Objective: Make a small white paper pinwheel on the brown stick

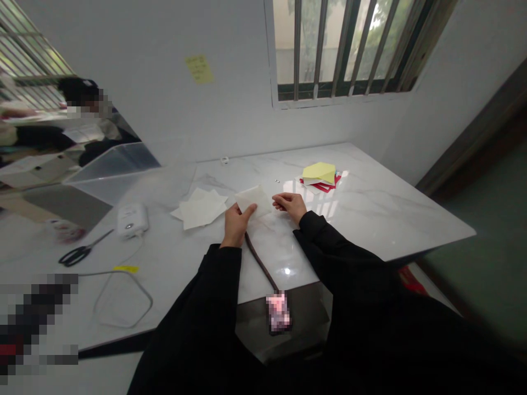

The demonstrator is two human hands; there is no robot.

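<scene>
My left hand (236,224) grips a whitish folded paper (252,198), perhaps an envelope, with the thumb on top of it. Just to the paper's right is my right hand (291,206), its fingers drawn together in a pinch; whether anything small is between them I cannot make out. Left of my left hand lies a loose pile of cream paper sheets (201,208). Farther back on the right sits a stack of yellow, white and red papers (320,174). A tiny shiny item (277,181) rests on the table beyond my hands.
Scissors (80,253), a white device with a cable (132,220) and a clear plastic bin (111,170) occupy the left side of the white table (411,219). A dark strap (261,260) runs down below my hands to a blurred-out device (279,312). Another person (82,99) sits at far left.
</scene>
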